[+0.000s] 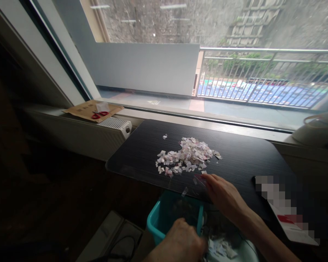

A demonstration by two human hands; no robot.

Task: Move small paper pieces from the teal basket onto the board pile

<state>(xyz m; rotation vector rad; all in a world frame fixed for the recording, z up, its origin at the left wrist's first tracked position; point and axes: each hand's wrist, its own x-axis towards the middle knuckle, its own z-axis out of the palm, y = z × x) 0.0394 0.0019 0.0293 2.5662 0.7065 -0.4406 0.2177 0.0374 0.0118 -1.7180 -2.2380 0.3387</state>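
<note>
My right hand (222, 191) is at the table's front edge, its fingers closed on a thin, clear plastic piece (200, 180) with a pinkish edge. Just behind it spreads a loose heap of small cut paper scraps (192, 151) on the black table (142, 153). A clear scrap (184, 191) shows by the table edge, above a teal bin (156, 220). My left hand (180, 240) is over the bin's near side, with fingers curled in. Its fingertips are smeared and turned away, so what they hold is hidden.
A pale container (250, 249) holds more scraps (222, 247) at the lower right. A flat, partly pixelated object (297, 229) lies at the table's right. Red-handled scissors (100, 115) rest on a brown envelope (79, 110) on the sill. A radiator (117, 125) adjoins the table's left; a window is behind.
</note>
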